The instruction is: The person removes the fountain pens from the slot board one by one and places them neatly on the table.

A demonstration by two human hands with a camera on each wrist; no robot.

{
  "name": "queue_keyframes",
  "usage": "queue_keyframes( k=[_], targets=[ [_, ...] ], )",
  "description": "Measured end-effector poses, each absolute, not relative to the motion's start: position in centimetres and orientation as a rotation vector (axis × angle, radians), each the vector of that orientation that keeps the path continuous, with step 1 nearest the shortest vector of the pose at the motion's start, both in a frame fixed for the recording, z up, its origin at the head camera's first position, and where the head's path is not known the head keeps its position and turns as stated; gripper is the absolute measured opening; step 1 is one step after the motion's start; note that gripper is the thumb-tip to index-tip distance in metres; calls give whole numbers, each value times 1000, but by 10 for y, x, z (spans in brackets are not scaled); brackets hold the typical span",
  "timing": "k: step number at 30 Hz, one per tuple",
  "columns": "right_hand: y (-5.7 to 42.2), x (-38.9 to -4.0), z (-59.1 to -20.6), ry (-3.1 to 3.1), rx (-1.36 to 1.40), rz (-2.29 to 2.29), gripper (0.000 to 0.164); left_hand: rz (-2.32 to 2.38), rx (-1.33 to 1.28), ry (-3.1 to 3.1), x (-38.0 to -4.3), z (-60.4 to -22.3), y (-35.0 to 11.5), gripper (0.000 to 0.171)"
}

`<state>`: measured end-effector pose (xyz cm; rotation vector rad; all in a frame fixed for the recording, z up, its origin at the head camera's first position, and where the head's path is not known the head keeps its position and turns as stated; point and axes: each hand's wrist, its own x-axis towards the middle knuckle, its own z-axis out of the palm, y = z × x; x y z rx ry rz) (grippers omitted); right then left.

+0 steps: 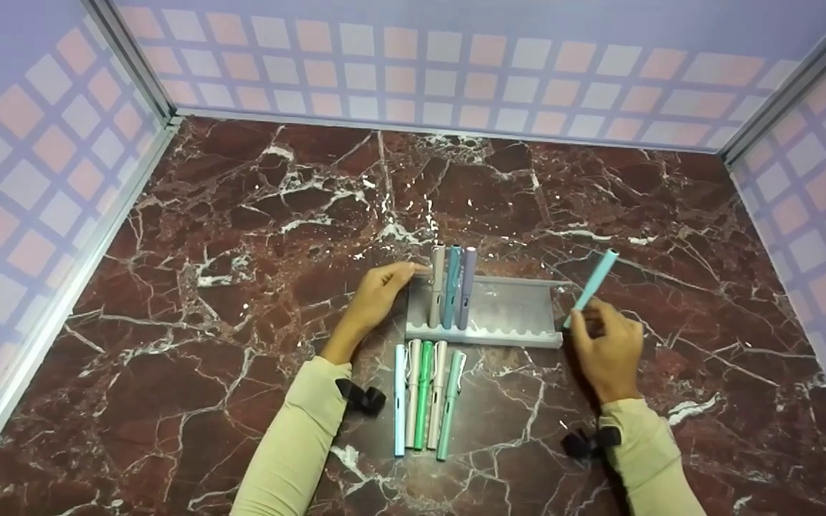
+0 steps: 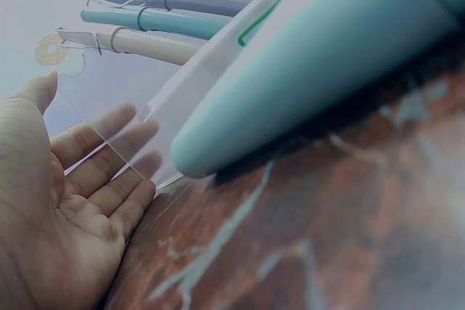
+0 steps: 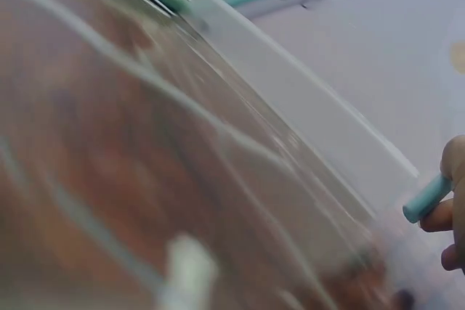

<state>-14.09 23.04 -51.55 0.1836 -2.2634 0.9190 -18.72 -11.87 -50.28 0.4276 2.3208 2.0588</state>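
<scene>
My right hand [image 1: 608, 347] pinches a light blue pen [image 1: 598, 278] by its lower part, tilted, just beyond the right end of a clear pen stand [image 1: 510, 301]. At the stand's left edge is my left hand [image 1: 378, 294]; in the left wrist view its fingers [image 2: 109, 172] extend behind the clear panel, with the thumb apart from them. Side by side in the stand's left part lean a beige pen [image 1: 436, 290], a teal pen [image 1: 451, 290] and a grey-purple pen [image 1: 467, 290]. Notches line the stand's front lip.
In front of the stand lie several pens: a light blue pen [image 1: 399, 401], a bright green pen [image 1: 424, 394], a mint green pen [image 1: 450, 408] and two beige ones. Checkered panels [image 1: 399, 72] border the marbled tabletop [image 1: 241, 416] at the back and sides.
</scene>
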Motion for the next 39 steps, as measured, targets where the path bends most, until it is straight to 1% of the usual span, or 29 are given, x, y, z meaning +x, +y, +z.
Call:
queue_keyframes(
  k=[10,18,25,31,33,39],
  targets=[
    [236,-139,-516,-2267,163,894,12,2057,423,2326,-186,-503,-118,32],
    [239,-125,-517,-2294,152,868,12,2051,450,2348,-185,-507,-117,32],
    [238,-101,-517,-2320,158,844,15,2048,433,2304,-169,-473,-117,32],
    [237,-88,-515,-2321,190,826,12,2043,418,2294,-170,-470,-117,32],
    [236,-87,-515,-2322,186,827,13,2036,409,2297,-172,-473,-118,31],
    [230,-86,-515,-2316,230,867,15,2043,381,2297,-185,-498,-118,31]
  ],
)
